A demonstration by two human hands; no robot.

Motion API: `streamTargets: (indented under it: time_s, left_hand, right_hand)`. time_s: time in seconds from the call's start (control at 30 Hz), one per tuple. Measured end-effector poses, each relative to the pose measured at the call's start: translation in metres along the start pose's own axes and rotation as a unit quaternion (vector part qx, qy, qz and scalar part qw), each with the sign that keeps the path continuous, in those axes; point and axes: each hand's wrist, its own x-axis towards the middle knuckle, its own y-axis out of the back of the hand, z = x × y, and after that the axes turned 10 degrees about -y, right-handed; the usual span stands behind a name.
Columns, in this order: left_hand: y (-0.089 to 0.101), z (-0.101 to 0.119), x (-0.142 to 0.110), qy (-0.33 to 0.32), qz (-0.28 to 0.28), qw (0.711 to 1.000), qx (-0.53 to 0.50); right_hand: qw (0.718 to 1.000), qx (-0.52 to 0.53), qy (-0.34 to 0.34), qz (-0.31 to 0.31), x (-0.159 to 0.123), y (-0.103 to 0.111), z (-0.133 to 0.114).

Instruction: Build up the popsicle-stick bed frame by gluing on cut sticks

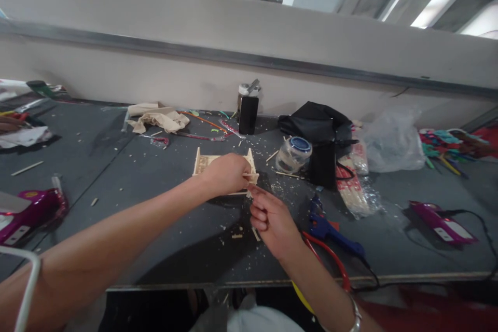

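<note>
A small frame of pale wooden sticks (202, 163) stands on the dark table in front of me, with short posts rising at its corners. My left hand (230, 172) reaches over it, fingers curled down at its right side; what they grip is hidden behind the knuckles. Just right of the frame, my right hand (270, 212) has its thumb and index finger pinched together close to the left fingertips. Anything inside that pinch is too small to make out. Below the hands lie loose stick offcuts (236, 236) and crumbs.
Right of my hands lie a blue glue gun (334, 233) with a cord and red-handled pliers (330, 251). Behind them stand a blue-lidded jar (292, 155), a black bag (319, 124) and a phone (248, 115). Purple devices (443, 223) sit at both sides; a beige cloth (159, 117) lies at the back.
</note>
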Motion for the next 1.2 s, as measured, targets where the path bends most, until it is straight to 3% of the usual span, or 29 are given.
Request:
streamTargets:
  time_s: [0.97,1.2]
  left_hand:
    - [0.0007,0.001,-0.0025,0.013,0.011,1.0,0.005]
    - [0.0035,-0.0034,-0.0005,-0.005,-0.03,0.999,-0.021]
  right_hand:
    - [1.0,0.022,-0.015,0.004,0.0093,0.0045,0.0039]
    - [1.0,0.018,-0.008,-0.005,0.0065,0.0045,0.0039]
